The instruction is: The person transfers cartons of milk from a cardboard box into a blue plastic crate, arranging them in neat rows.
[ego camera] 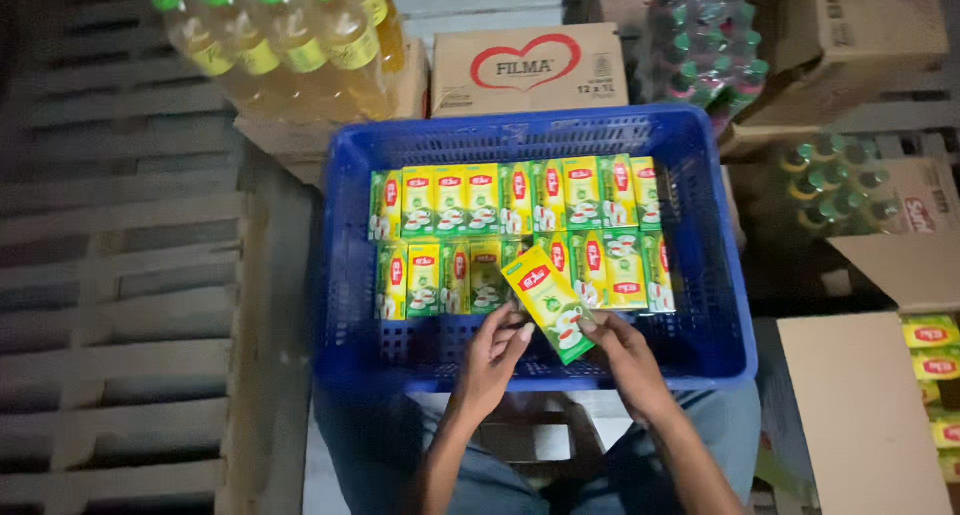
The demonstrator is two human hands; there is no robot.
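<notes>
Both hands grip one yellow-green carton [551, 303], tilted over the near part of the blue crate [345, 275]: left hand [495, 350] closed on its left edge, right hand [622, 350] on its lower right corner. Two rows of matching cartons [520, 235] stand behind it; oil bottles [290, 40] lie far left.

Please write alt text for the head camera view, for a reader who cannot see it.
Both hands, left hand and right hand, hold one tilted green-and-yellow carton over a blue plastic crate holding two rows of matching cartons. Bottles of yellow oil and cardboard boxes stand behind.
</notes>
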